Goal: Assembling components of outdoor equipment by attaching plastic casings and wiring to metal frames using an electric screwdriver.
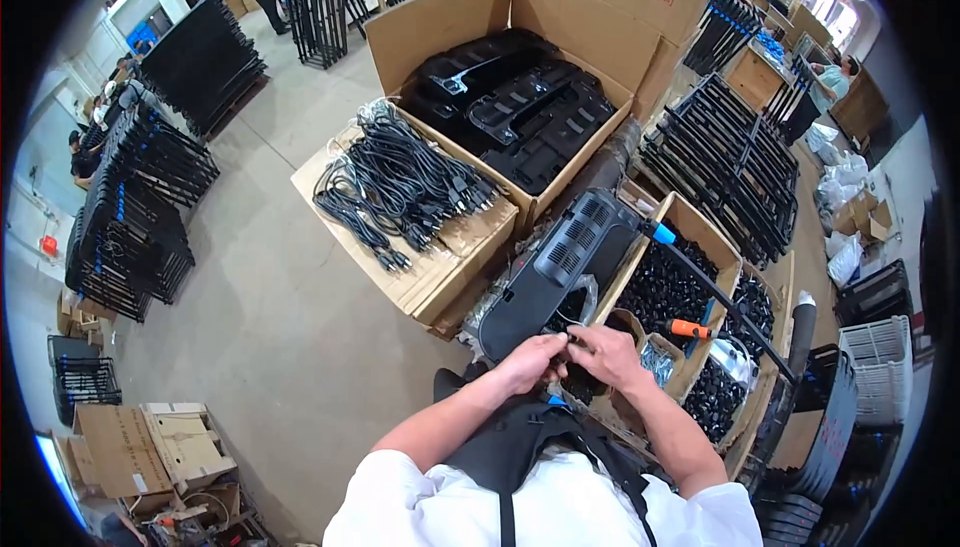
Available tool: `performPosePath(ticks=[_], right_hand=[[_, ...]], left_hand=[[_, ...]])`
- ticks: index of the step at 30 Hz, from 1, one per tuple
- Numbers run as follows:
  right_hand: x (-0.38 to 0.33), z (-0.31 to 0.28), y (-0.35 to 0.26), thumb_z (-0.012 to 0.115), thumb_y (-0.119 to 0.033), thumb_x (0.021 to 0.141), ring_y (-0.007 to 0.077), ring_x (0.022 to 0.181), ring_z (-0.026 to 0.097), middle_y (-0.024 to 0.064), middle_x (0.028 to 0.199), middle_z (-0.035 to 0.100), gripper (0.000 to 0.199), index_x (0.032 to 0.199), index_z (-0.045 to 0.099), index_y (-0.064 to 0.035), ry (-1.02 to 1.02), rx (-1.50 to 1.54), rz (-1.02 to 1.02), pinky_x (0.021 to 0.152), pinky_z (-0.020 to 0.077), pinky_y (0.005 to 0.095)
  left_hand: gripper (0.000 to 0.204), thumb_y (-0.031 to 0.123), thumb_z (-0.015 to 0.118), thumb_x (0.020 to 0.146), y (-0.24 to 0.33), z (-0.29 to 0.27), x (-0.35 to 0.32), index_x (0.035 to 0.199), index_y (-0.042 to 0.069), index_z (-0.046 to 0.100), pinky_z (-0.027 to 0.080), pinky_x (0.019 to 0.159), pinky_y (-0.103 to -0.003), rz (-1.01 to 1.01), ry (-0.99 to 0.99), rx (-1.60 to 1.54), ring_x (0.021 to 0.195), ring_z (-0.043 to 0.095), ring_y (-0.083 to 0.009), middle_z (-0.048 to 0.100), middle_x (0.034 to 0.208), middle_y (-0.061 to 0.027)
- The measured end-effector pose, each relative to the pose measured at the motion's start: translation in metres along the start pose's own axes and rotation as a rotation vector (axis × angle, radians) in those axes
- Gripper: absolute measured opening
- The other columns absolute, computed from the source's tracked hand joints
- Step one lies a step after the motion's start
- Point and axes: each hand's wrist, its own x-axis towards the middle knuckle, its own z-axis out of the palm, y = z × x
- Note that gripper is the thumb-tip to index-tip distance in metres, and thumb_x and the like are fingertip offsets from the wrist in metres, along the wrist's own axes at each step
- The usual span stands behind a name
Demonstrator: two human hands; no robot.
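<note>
A long black plastic housing with vent slots lies slanted in front of me, its near end close to my hands. My left hand is closed at this end, thumb and fingers pinched together. My right hand meets it there, fingers also bent in a pinch. Whatever small piece sits between the fingertips is too small to name. A thin pale wire or clear strip curves up beside the housing, just past the fingers. To the right, an orange-handled tool lies over the parts bins.
Wooden bins hold small black parts. A black bar with a blue end crosses them. Bundled black cables lie on a carton to the left. Behind it, an open carton holds glossy black covers. Stacked black frames stand at right.
</note>
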Motion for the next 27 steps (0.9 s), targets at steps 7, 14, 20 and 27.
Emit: performPosePath(ticks=[7,14,20,27], right_hand=[[0.053,0.043,-0.009,0.078,-0.028,0.092,0.029,0.072,0.07,0.0066,0.084,0.068,0.028,0.117,0.076,-0.0141,0.073,-0.093,0.051,0.063,0.0576,0.0405],[0.09,0.1,-0.016,0.076,-0.033,0.093,0.0315,0.079,0.073,0.0084,0.088,0.071,0.03,0.118,0.077,-0.0165,0.035,-0.091,0.07,0.069,0.0597,0.0423],[0.095,0.114,-0.019,0.075,-0.033,0.093,0.0324,0.082,0.073,0.0085,0.091,0.072,0.03,0.118,0.078,-0.0166,-0.021,-0.137,0.104,0.072,0.0598,0.0433],[0.092,0.104,-0.012,0.071,-0.024,0.094,0.023,0.088,0.073,0.0091,0.094,0.072,0.047,0.137,0.067,-0.0065,-0.098,0.177,0.456,0.078,0.0587,0.037]], left_hand=[[0.03,0.005,0.059,0.103,-0.001,-0.018,-0.056,0.132,-0.001,0.06,0.051,0.084,-0.028,0.142,0.1,0.012,0.097,0.06,-0.0156,0.061,0.122,-0.0092],[0.037,0.008,0.062,0.107,0.003,-0.03,-0.079,0.141,-0.004,0.058,0.056,0.1,-0.031,0.159,-0.066,-0.196,0.107,0.066,-0.0178,0.063,0.124,-0.0091],[0.04,0.015,0.059,0.111,0.003,-0.052,-0.087,0.146,-0.002,0.051,0.059,0.096,-0.032,0.136,0.032,-0.171,0.104,0.069,-0.0182,0.067,0.124,-0.0134],[0.034,0.022,0.058,0.112,0.006,-0.062,-0.082,0.136,-0.002,0.054,0.06,0.086,-0.031,0.16,0.057,-0.063,0.097,0.071,-0.0182,0.069,0.115,-0.0132]])
